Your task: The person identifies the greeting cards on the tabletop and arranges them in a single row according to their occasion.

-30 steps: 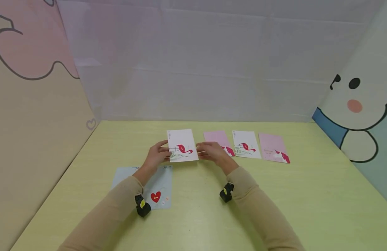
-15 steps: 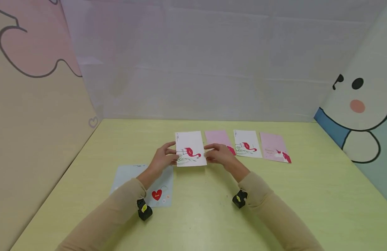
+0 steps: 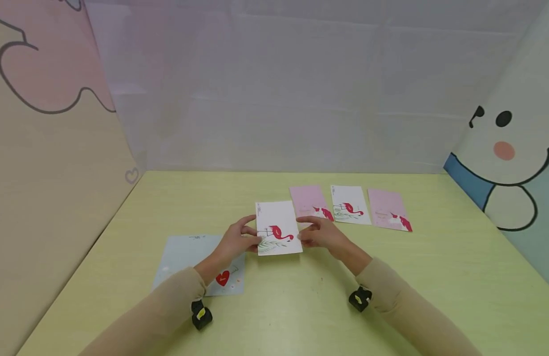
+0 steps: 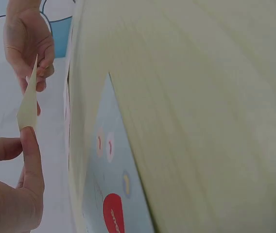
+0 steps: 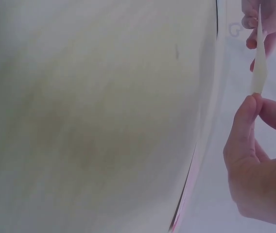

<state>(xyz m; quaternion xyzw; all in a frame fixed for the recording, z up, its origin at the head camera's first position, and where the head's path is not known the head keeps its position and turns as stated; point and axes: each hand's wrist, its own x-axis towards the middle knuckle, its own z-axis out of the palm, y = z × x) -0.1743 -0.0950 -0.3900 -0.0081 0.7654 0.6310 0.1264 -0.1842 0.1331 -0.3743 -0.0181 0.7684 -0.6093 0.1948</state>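
Note:
A white card with a red flamingo (image 3: 277, 228) is held above the yellow-green table (image 3: 301, 306), pinched by its side edges between both hands. My left hand (image 3: 238, 241) pinches its left edge and my right hand (image 3: 319, 233) its right edge. The left wrist view shows the card edge-on (image 4: 29, 103) between my left thumb (image 4: 31, 155) and the right hand (image 4: 28, 43). The right wrist view shows the same card edge-on (image 5: 259, 58), with my right hand (image 5: 259, 160) pinching its near end and the left hand (image 5: 264, 19) at its far end.
A pale blue card with a red heart (image 3: 198, 264) lies under my left forearm. A row of three cards lies further back: pink (image 3: 307, 200), white flamingo (image 3: 350, 203), pink (image 3: 388, 208). Cartoon-printed walls enclose the table on three sides.
Both hands have carried the flamingo card to the right and toward me, away from the far side. The other cards have not moved.

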